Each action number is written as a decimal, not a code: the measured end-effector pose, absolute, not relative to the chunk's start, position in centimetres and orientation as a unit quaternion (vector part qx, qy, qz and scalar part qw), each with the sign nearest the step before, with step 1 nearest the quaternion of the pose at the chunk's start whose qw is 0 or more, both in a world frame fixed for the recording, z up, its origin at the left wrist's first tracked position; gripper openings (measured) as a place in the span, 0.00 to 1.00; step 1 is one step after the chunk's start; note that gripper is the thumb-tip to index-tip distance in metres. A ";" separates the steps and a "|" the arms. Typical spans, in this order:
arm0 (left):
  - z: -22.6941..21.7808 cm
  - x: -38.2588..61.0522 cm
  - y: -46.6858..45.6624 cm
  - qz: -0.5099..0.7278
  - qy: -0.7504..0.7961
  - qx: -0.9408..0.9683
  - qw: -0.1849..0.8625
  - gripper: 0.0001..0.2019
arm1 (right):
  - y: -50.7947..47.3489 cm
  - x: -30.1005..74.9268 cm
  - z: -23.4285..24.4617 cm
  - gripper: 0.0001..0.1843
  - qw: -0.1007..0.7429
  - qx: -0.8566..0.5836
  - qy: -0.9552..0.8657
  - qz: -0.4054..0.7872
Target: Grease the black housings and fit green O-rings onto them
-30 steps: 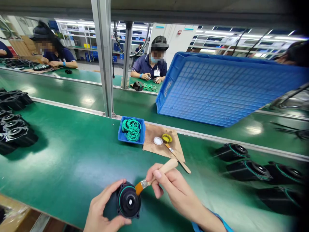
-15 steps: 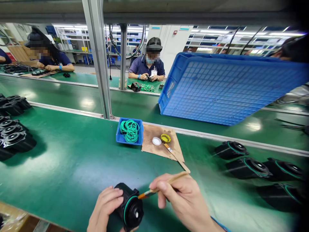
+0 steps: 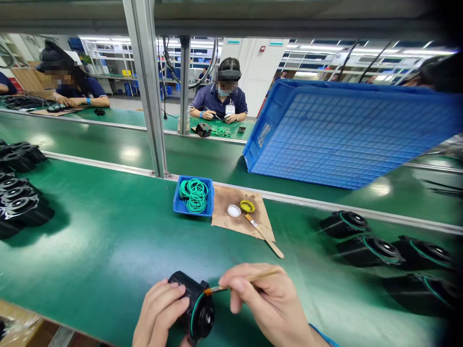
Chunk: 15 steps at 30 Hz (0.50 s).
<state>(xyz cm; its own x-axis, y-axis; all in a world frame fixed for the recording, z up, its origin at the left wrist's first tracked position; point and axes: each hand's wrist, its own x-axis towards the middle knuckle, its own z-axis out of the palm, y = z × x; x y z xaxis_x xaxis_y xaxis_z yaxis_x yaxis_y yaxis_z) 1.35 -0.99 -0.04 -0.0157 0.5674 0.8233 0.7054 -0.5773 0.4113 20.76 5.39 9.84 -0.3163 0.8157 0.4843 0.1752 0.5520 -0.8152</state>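
My left hand is wrapped round a black round part with a green ring on its face, low in the middle of the view. My right hand pinches a small wooden-handled brush. The brush's orange tip touches the upper rim of the part, by the green ring. Both hands hover just above the green mat near its front edge.
A small blue bin of green rings sits behind, beside a brown paper with a white cap, a yellow cap and a second brush. Black parts lie at left and right. A large blue tray rides the conveyor. Other people work opposite.
My left hand has turned the black part so its face points to the right. The brush has swung flatter and now runs along the rim. The blue tray has drifted right.
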 end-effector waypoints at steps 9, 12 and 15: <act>0.9 0.2 -1.1 -0.453 -0.434 -0.773 0.094 0.13 | 4.6 20.8 9.9 0.20 0.465 -0.249 -0.791 0.310; 0.4 1.0 -1.2 -0.490 -0.455 -0.739 0.083 0.11 | 4.2 20.9 10.0 0.17 0.447 -0.212 -0.820 0.289; 0.1 1.6 -1.3 -0.514 -0.471 -0.714 0.063 0.11 | 3.8 20.9 9.6 0.16 0.434 -0.200 -0.832 0.282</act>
<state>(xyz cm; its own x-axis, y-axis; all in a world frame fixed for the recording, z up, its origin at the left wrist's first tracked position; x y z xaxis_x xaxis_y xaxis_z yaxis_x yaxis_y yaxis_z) 1.59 -1.27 0.07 0.0277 0.6076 0.7937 0.7376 -0.5483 0.3940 20.92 3.80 9.60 -0.5433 0.5775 0.6093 0.0889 0.7613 -0.6422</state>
